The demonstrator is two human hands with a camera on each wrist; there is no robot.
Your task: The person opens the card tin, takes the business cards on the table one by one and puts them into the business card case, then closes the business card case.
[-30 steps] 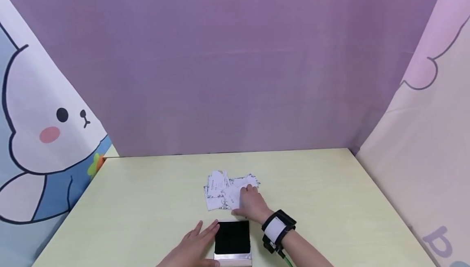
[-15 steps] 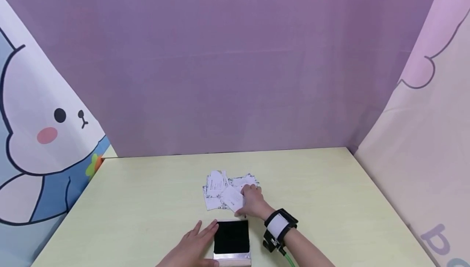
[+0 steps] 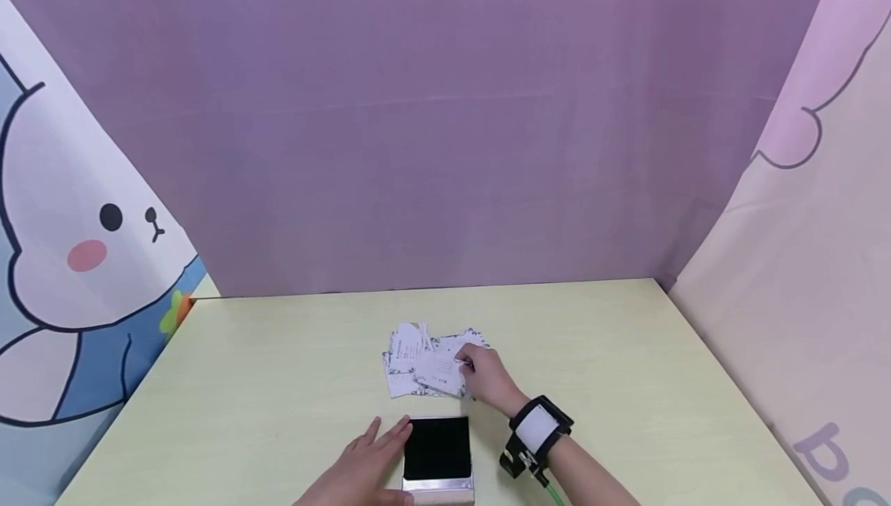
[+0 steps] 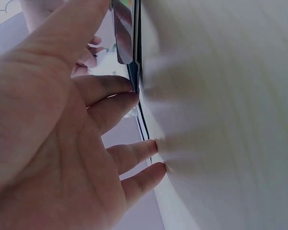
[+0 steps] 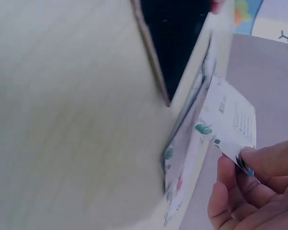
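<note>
A loose pile of white printed cards [image 3: 418, 360] lies in the middle of the pale yellow table [image 3: 278, 382]. My right hand [image 3: 480, 370] pinches one card [image 3: 440, 370] by its corner, lifted a little off the pile; the right wrist view shows the same card [image 5: 230, 122] between thumb and fingers [image 5: 266, 163]. A small open box with a black inside [image 3: 437, 450] sits at the near edge. My left hand [image 3: 369, 463] lies flat with straight fingers against the box's left side; in the left wrist view its fingers [image 4: 115, 98] touch the box wall [image 4: 127, 33].
A purple backdrop [image 3: 445, 119] closes the far side of the table. A cartoon rabbit curtain [image 3: 76, 258] hangs at the left and a pink-and-cream curtain [image 3: 814, 243] at the right. A black-and-white wristband [image 3: 537, 430] with a green cable sits on my right wrist.
My right hand went from lying on the cards to pinching one card and raising it off the pile, drawing slightly right. The left hand and the box stayed put.
</note>
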